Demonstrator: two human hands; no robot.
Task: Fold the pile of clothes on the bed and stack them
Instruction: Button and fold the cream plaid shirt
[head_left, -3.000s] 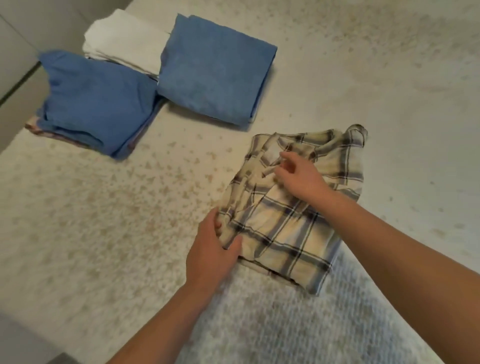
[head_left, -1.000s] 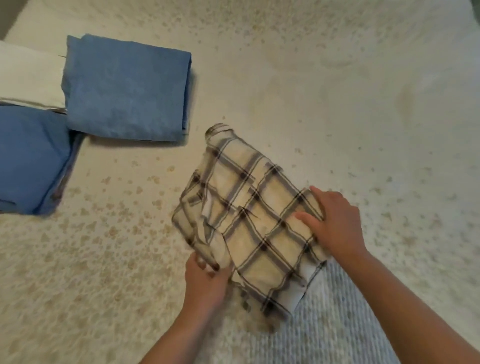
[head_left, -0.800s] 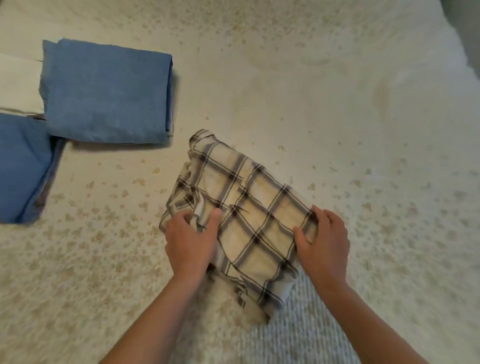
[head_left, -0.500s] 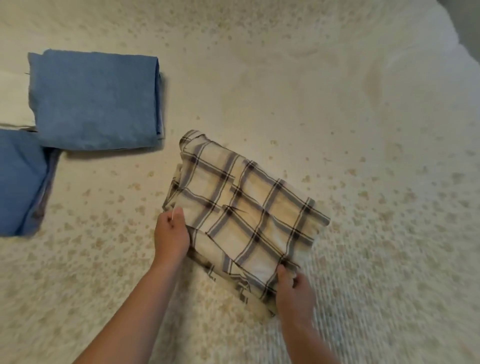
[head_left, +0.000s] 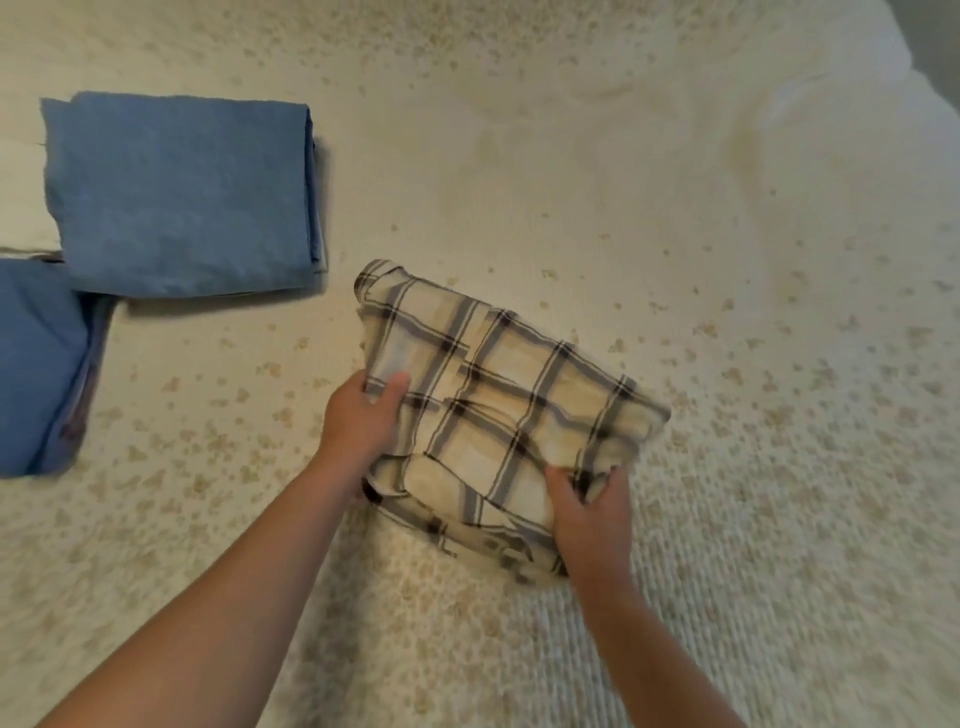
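Fingers of the right hand (head_left: 589, 514) curl round the near corner of the folded checked shirt (head_left: 498, 410) and hold it. Left hand (head_left: 363, 415) grips the shirt's left edge, thumb on top. It lies on the bed (head_left: 727, 260), near the middle. To lift it well, I think both hands should rise together, so the folds stay flat. Farther left sits a folded blue cloth (head_left: 182, 192). No writing can be read.

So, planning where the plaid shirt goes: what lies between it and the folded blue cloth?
Only bare speckled bedspread between plaid shirt and folded blue cloth, in the head view.
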